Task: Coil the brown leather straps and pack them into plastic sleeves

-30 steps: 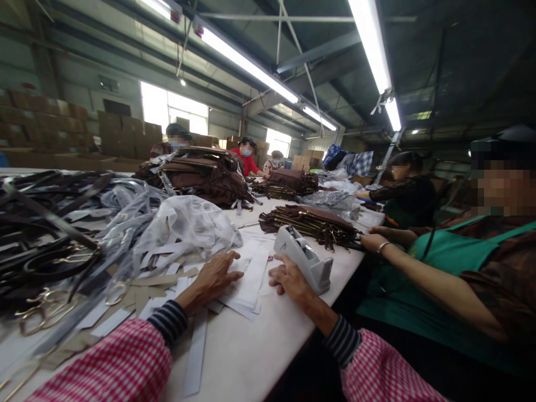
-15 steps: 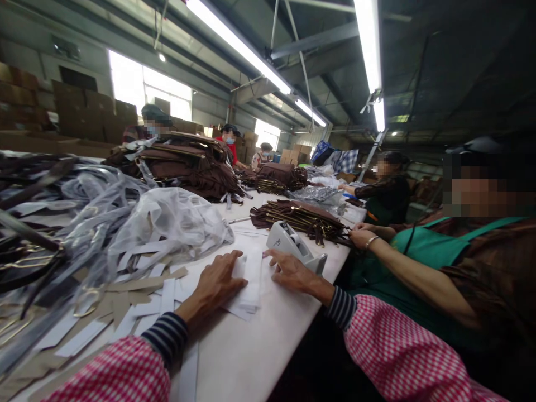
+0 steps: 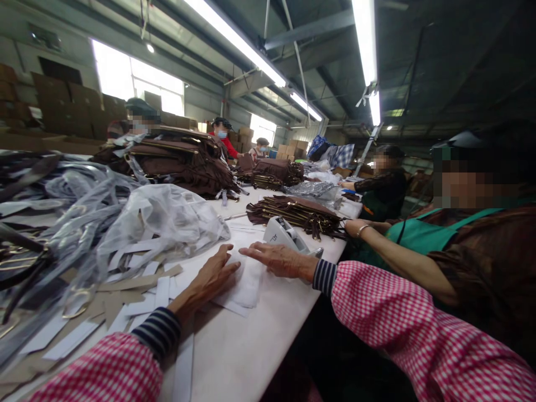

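White thin sheets (image 3: 247, 287) lie in a small stack on the table, some edges fanned out toward me. My left hand (image 3: 211, 276) rests at their left side, thumb and fingers apart. From the right, my right hand (image 3: 282, 261) reaches over the sheets' far part with its fingers stretched out. Neither hand visibly grips anything. Just behind my right hand stands a grey tape dispenser (image 3: 285, 231), partly covered by that hand. Loose white paper strips (image 3: 161, 293) and brown card strips (image 3: 140, 281) are scattered left of my left hand.
Clear plastic bags (image 3: 167, 215) and wrapped straps (image 3: 84, 206) heap up on the left. Brown zippered pieces (image 3: 293, 214) are stacked past the dispenser, with a taller brown pile (image 3: 167, 162) behind. A co-worker in a green apron (image 3: 435, 231) sits close on the right.
My right hand has moved left across the sheets, its fingers now straighter and nearer my left hand. The view has shifted slightly to the right.
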Demonstrator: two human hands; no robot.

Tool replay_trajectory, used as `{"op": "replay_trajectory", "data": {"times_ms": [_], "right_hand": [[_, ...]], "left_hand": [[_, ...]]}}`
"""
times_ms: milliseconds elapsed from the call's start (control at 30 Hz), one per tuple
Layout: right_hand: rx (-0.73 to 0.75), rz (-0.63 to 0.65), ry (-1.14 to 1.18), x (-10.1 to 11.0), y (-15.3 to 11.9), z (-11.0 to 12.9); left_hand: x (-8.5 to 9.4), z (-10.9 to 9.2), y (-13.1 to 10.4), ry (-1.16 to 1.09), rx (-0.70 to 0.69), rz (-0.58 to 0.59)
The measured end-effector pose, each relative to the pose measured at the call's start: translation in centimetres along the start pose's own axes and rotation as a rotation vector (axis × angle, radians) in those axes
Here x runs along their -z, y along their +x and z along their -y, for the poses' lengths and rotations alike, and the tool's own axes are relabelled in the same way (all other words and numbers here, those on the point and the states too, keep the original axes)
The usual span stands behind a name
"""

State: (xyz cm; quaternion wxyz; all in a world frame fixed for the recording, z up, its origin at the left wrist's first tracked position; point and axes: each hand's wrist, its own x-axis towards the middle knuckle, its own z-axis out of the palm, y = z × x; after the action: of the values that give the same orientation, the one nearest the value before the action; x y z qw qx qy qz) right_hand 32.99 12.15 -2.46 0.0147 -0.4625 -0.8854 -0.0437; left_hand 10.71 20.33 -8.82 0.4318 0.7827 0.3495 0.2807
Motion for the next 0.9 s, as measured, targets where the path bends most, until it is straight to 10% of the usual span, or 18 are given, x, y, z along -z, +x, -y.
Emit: {"op": "replay_trajectory", "data": {"times_ms": [367, 567, 900], "right_hand": [[0.071, 0.006, -0.132, 1.6, -1.0, 0.0], [-0.330, 0.063, 0.008, 4.0, -4.1, -0.3], [-0.712, -0.024, -0.016, -3.7, -6.5, 3.4]], "left_hand": [[0.5, 0.6, 0.8, 0.039, 0.098, -0.120], [0.9, 1.2, 1.3, 0.134, -0.003, -0.099], [0.8, 1.2, 1.2, 0.122, -0.047, -0.106]]}}
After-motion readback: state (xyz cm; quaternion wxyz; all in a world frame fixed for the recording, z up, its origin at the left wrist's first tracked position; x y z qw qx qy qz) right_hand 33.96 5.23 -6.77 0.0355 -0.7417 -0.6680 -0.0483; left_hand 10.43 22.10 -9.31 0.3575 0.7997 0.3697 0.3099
